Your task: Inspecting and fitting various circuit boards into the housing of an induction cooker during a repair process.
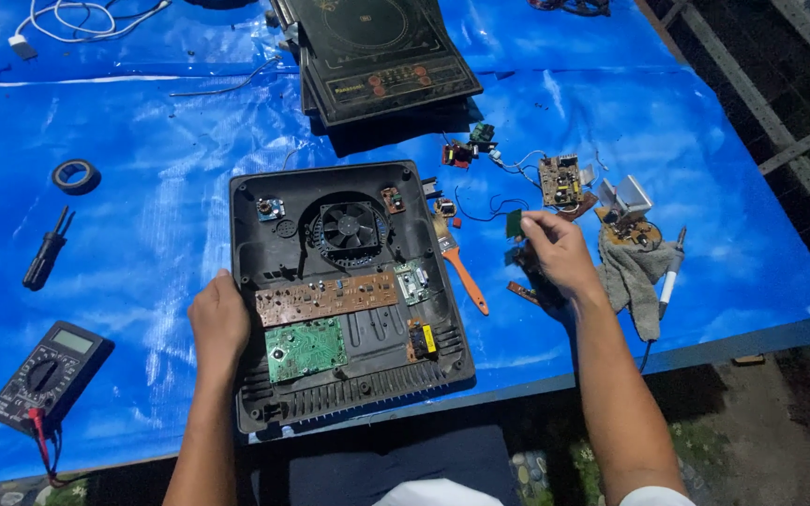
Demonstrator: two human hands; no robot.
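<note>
The left hand (219, 321) rests flat, fingers together, on the left edge of the open black plastic cooker casing (344, 290), which lies near the front of the blue tarpaulin-covered counter (142, 187). To the right of the casing, the right hand (560, 253) has its fingers clamped on a small dark green component (515, 223), lifted just above the counter. Keeping the casing pinned steady seems wise, as does a light pinch by the part's edges. An orange-handled brush (461, 267) lies between hand and casing; a black multimeter (49, 373) sits near left.
</note>
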